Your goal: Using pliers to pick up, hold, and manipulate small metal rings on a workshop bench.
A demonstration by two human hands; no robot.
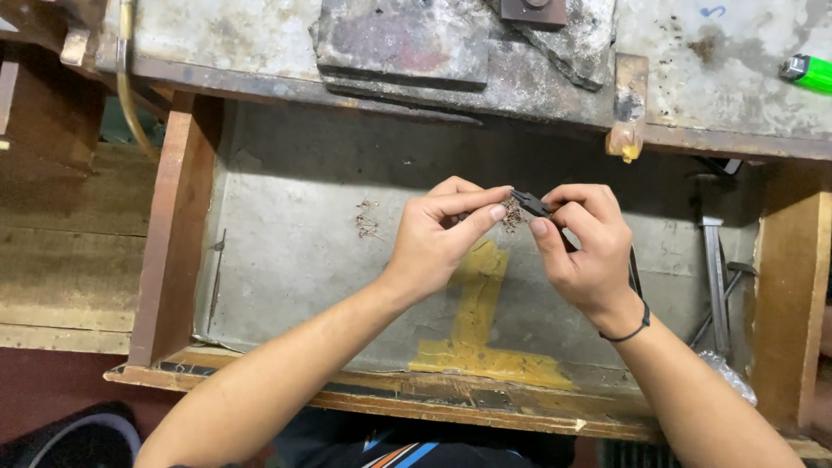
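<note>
My left hand (444, 232) pinches a small cluster of fine metal chain links (511, 217) between thumb and fingers. My right hand (582, 251) grips small dark pliers (530, 204), whose jaws touch the links. Both hands hover over a metal-lined wooden drawer (295, 260). A second small bunch of wire links (367, 219) lies loose on the drawer floor to the left of my hands.
A worn metal workbench top (399, 43) runs along the back. A green lighter (808, 73) lies at its far right. Metal hand tools (716, 277) lie at the drawer's right side beside a crumpled plastic bag (730, 374). Wooden drawer walls (173, 234) flank both sides.
</note>
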